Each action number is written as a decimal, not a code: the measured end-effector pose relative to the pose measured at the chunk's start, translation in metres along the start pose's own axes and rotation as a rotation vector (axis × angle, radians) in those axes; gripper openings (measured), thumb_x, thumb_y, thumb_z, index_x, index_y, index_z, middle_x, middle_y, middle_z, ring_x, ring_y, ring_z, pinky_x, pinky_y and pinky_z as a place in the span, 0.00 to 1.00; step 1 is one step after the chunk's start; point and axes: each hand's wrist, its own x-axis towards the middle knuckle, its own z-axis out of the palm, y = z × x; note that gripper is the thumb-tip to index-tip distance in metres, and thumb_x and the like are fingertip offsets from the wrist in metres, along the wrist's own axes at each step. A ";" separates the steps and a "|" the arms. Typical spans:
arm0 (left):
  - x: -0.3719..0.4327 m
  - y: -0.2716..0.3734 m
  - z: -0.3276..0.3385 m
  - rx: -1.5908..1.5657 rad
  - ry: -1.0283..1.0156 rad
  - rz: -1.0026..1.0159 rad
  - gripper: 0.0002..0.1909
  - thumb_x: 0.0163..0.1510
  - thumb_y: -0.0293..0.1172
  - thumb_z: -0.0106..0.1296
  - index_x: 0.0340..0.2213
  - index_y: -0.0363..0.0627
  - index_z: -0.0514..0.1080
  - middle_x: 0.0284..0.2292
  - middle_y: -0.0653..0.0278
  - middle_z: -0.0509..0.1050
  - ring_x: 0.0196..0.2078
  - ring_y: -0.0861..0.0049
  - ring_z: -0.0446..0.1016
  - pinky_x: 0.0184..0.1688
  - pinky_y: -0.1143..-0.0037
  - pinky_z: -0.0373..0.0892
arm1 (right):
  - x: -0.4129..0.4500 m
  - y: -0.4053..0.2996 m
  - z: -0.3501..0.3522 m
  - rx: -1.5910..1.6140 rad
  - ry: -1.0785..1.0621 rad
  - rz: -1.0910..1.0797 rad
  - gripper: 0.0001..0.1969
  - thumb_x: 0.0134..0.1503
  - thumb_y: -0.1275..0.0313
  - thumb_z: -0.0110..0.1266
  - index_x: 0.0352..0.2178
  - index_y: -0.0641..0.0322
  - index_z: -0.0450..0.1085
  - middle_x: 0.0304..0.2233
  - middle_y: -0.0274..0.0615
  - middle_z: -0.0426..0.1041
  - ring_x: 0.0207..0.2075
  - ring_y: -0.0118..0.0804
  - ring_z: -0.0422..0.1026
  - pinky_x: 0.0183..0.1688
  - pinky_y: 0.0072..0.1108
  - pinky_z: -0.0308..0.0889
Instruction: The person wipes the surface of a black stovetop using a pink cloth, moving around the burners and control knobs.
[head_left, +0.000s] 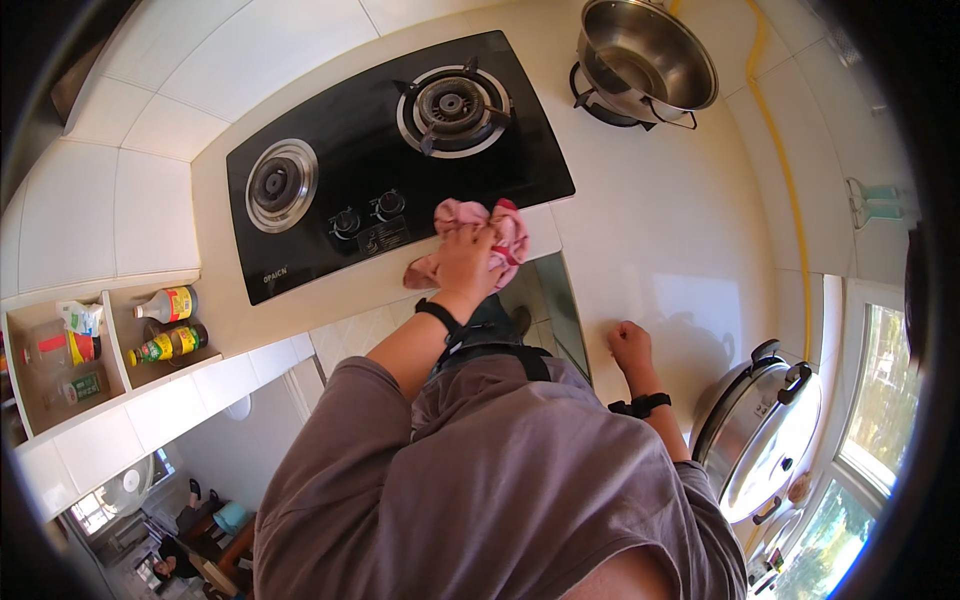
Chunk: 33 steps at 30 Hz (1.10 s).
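My left hand (466, 262) presses on a crumpled pink cloth (511, 232) at the front edge of a black glass gas hob (337, 157), its fingers bunched over the fabric. Part of the cloth lies on the hob's edge, part on the pale counter beside it. To the left of the cloth are two control knobs (389, 202). The hob has a small left burner (274, 183) and a larger right burner (451, 103) with a pan support. My right hand (631, 346) is closed in a fist at the counter's edge, with nothing visible in it.
A steel pot (645, 60) stands on a black ring stand at the back right. A large lidded steel pot (757, 435) is at the right, near the window. An open shelf (116, 341) with bottles is at the left. Another person (174, 559) is far off at the lower left.
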 end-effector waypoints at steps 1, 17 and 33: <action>0.007 0.008 0.008 -0.003 -0.001 0.004 0.32 0.33 0.36 0.69 0.44 0.49 0.71 0.42 0.56 0.70 0.45 0.53 0.69 0.44 0.61 0.67 | -0.002 -0.007 -0.002 0.022 -0.015 0.023 0.11 0.50 0.68 0.53 0.22 0.67 0.70 0.20 0.54 0.72 0.21 0.47 0.72 0.27 0.33 0.67; 0.087 0.077 0.074 -0.156 -0.256 0.441 0.24 0.36 0.30 0.62 0.41 0.54 0.74 0.42 0.64 0.72 0.49 0.57 0.69 0.48 0.60 0.68 | -0.018 -0.015 -0.001 0.024 0.120 -0.060 0.10 0.51 0.67 0.54 0.24 0.65 0.71 0.20 0.54 0.73 0.24 0.56 0.73 0.29 0.35 0.69; 0.018 0.175 0.117 -1.296 -1.239 0.065 0.21 0.47 0.37 0.62 0.43 0.43 0.73 0.39 0.61 0.79 0.44 0.69 0.76 0.48 0.70 0.72 | -0.084 0.040 -0.008 1.008 0.719 0.322 0.06 0.60 0.74 0.51 0.33 0.65 0.72 0.22 0.38 0.73 0.20 0.27 0.70 0.23 0.18 0.65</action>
